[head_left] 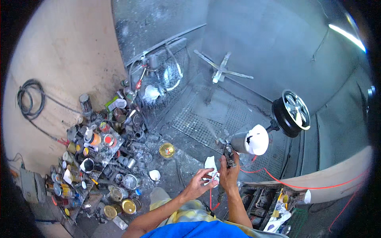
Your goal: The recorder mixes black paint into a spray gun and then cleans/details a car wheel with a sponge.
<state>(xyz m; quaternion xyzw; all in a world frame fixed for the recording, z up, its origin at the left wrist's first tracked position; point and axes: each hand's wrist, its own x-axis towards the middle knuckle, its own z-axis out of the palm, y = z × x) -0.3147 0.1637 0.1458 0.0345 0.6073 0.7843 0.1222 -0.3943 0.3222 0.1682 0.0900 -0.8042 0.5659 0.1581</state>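
My right hand (229, 174) grips a spray gun (226, 151) with a grey cup (241, 142) topped by a ragged white cover (257, 139). A faint mist fans up and away from the nozzle. Just left of the gun, my left hand (200, 183) has its fingers curled on a crumpled white paper or cloth (210, 166). A thin red hose (210, 200) hangs below my hands and loops to the right. Beyond the gun, a black wheel rim with a silver face (294, 111) is mounted on a dark stand (272, 127).
Piled paint cans (109, 141) crowd the left, below a coiled hose (29, 101). A gold can (167, 150) stands on the floor. A cross-shaped stand (220, 72) is at the back of the grey booth (262, 47). A cluttered rack (274, 214) sits low on the right.
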